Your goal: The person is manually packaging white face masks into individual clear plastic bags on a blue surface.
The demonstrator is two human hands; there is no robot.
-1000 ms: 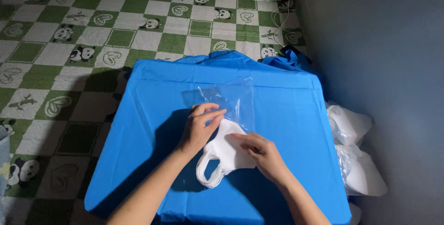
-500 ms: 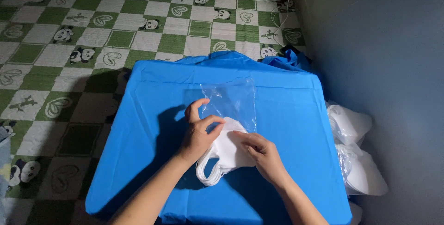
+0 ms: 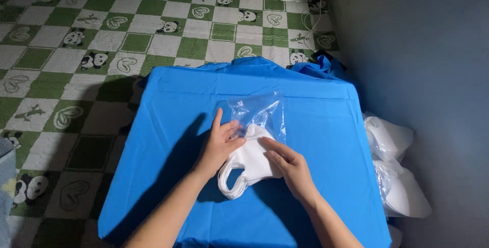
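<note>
A stack of white face masks [image 3: 248, 167] lies on a blue cloth-covered table [image 3: 168, 126], its upper end inside the mouth of a clear plastic bag [image 3: 257, 113]. My left hand [image 3: 219, 143] rests on the left side of the masks and holds the bag's open edge with its fingers. From the right, my right hand [image 3: 289, 164] presses flat on the masks, its fingers pointing toward the bag. The ear loops hang out at the stack's lower left.
Two clear bags filled with white masks [image 3: 395, 166] lie to the right of the table by a grey wall. A green and white checkered mat with panda prints [image 3: 76, 49] covers the floor to the left and beyond the table.
The masks have slid a little further into the clear bag. Both hands have shifted slightly up with them.
</note>
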